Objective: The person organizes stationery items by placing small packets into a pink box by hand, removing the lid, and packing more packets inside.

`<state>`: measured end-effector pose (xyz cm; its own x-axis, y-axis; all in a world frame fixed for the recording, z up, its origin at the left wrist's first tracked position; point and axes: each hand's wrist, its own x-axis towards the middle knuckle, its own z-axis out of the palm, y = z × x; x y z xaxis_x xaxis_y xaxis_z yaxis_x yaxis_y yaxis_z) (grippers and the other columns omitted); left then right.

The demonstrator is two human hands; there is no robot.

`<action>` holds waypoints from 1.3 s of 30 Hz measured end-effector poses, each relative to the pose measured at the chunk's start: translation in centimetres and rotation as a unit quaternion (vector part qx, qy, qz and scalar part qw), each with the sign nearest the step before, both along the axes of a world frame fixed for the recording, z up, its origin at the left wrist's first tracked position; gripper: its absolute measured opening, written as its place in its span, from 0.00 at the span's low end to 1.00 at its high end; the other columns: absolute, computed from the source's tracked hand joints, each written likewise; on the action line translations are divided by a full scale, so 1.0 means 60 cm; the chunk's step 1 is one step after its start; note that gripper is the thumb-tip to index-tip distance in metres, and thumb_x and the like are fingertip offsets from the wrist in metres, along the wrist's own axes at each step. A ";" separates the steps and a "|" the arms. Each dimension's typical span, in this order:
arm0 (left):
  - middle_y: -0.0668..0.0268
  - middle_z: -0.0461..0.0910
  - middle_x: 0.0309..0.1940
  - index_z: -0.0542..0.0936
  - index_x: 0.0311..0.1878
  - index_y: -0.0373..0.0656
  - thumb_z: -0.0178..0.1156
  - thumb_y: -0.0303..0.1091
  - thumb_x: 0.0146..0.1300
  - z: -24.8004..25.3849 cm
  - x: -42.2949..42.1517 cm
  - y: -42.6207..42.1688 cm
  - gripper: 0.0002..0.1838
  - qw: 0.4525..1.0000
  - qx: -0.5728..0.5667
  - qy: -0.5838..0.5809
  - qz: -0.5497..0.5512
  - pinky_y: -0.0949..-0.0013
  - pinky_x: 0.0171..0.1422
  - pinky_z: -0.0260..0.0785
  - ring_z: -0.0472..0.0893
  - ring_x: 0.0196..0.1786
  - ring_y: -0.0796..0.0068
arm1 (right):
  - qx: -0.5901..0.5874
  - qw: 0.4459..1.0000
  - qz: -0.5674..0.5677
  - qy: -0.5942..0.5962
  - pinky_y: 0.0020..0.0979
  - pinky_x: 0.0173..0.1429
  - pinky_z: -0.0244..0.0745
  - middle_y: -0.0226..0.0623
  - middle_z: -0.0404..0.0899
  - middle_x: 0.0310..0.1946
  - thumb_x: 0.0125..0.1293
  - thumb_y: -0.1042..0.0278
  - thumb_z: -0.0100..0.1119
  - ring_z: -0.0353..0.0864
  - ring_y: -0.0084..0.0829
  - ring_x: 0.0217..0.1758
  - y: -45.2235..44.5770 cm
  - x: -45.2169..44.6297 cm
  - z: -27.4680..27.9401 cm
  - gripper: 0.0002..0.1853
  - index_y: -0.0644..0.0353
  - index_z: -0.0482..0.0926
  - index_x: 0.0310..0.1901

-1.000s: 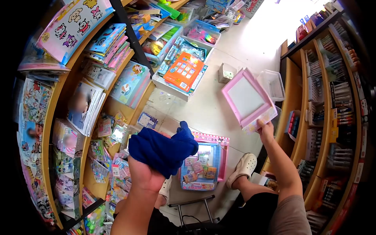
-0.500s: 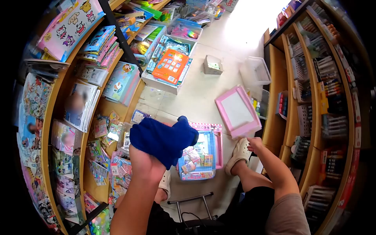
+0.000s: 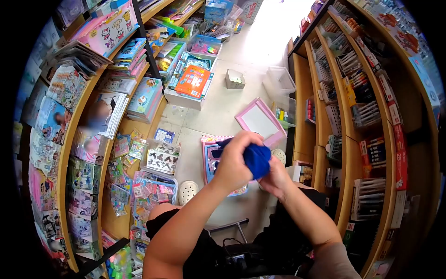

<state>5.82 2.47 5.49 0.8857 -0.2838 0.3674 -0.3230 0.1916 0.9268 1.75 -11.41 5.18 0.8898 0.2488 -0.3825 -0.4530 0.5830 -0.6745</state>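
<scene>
A dark blue cloth (image 3: pixel 257 161) is bunched between my two hands, in front of my knees. My left hand (image 3: pixel 234 162) wraps round its left side, fingers curled over the top. From the right, my right hand (image 3: pixel 277 179) grips the lower right side of the bundle. Part of the cloth pokes out beyond my left hand. Beneath lies a pink and blue flat case (image 3: pixel 208 160) on the floor, largely covered by my hands. Just past the cloth is a pink-rimmed tray or frame with a white panel (image 3: pixel 262 120).
Wooden shelves with notebooks (image 3: pixel 145 100) stand at left, and pen shelves (image 3: pixel 355 86) at right. A box of books (image 3: pixel 186 100), a small carton (image 3: pixel 235 80), clear bins (image 3: pixel 281 79) and a tub of small dark items (image 3: pixel 161 158) sit on the floor. A metal stand (image 3: pixel 237 228) is between my legs.
My right hand has come from beside my right shoe to the cloth. The cloth, earlier on my left hand alone, has moved right and is now bunched between both hands. The view has shifted.
</scene>
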 end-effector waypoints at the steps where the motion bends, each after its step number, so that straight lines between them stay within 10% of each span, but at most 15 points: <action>1: 0.59 0.75 0.41 0.72 0.36 0.41 0.64 0.26 0.41 0.020 -0.008 -0.001 0.16 0.996 0.071 -0.047 -0.020 0.62 0.58 0.64 0.73 0.52 0.60 | -0.006 0.999 -0.026 0.041 0.29 0.53 0.74 0.36 0.75 0.47 0.68 0.68 0.44 0.78 0.26 0.47 -0.001 -0.014 -0.012 0.14 0.60 0.70 0.52; 7: 0.57 0.75 0.40 0.71 0.33 0.39 0.61 0.23 0.40 0.001 -0.007 -0.005 0.14 0.966 0.203 -0.159 0.012 0.61 0.57 0.64 0.73 0.49 0.53 | 0.118 0.987 -0.056 0.091 0.33 0.55 0.73 0.41 0.75 0.49 0.70 0.57 0.42 0.78 0.31 0.49 -0.017 -0.019 -0.040 0.19 0.61 0.69 0.53; 17: 0.60 0.72 0.45 0.68 0.46 0.37 0.62 0.29 0.54 -0.073 0.031 -0.009 0.18 0.957 0.286 0.047 -0.014 0.66 0.51 0.71 0.75 0.49 0.69 | 0.236 0.966 -0.100 -0.022 0.41 0.62 0.65 0.42 0.75 0.47 0.68 0.56 0.47 0.75 0.38 0.53 -0.117 0.045 -0.035 0.16 0.59 0.71 0.49; 24: 0.50 0.77 0.36 0.74 0.39 0.35 0.63 0.38 0.51 -0.374 -0.031 0.026 0.18 0.807 0.561 0.178 -0.058 0.59 0.48 0.70 0.77 0.42 0.53 | 0.320 0.936 -0.081 -0.122 0.46 0.68 0.56 0.48 0.66 0.59 0.69 0.61 0.41 0.64 0.44 0.64 -0.190 0.028 -0.003 0.21 0.63 0.63 0.59; 28: 0.51 0.71 0.47 0.71 0.45 0.36 0.63 0.35 0.50 -0.562 -0.108 0.025 0.20 0.684 0.687 0.246 0.005 0.56 0.53 0.67 0.72 0.50 0.51 | 0.067 0.973 -0.145 -0.166 0.48 0.67 0.59 0.49 0.65 0.60 0.67 0.66 0.41 0.64 0.45 0.64 -0.210 0.012 0.009 0.21 0.63 0.61 0.61; 29: 0.51 0.70 0.48 0.71 0.46 0.36 0.62 0.34 0.51 -0.565 -0.119 0.013 0.20 0.704 0.677 0.215 -0.004 0.56 0.55 0.66 0.71 0.52 0.51 | 0.151 0.965 -0.152 -0.154 0.40 0.55 0.74 0.49 0.69 0.56 0.65 0.75 0.47 0.75 0.40 0.53 -0.213 0.012 0.002 0.23 0.61 0.60 0.62; 39: 0.57 0.68 0.49 0.68 0.47 0.42 0.62 0.31 0.48 -0.596 -0.126 -0.040 0.22 0.685 0.713 0.148 0.037 0.57 0.56 0.64 0.70 0.54 0.56 | 0.043 0.973 -0.210 0.085 0.32 0.48 0.77 0.36 0.74 0.48 0.62 0.63 0.57 0.77 0.30 0.47 -0.211 0.020 -0.054 0.26 0.58 0.63 0.60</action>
<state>-1.71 0.06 -30.25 0.8928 -0.1170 -0.4349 -0.0398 -0.9824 0.1826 2.92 -24.05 1.91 0.8460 -0.0863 -0.5262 -0.2626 0.7915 -0.5519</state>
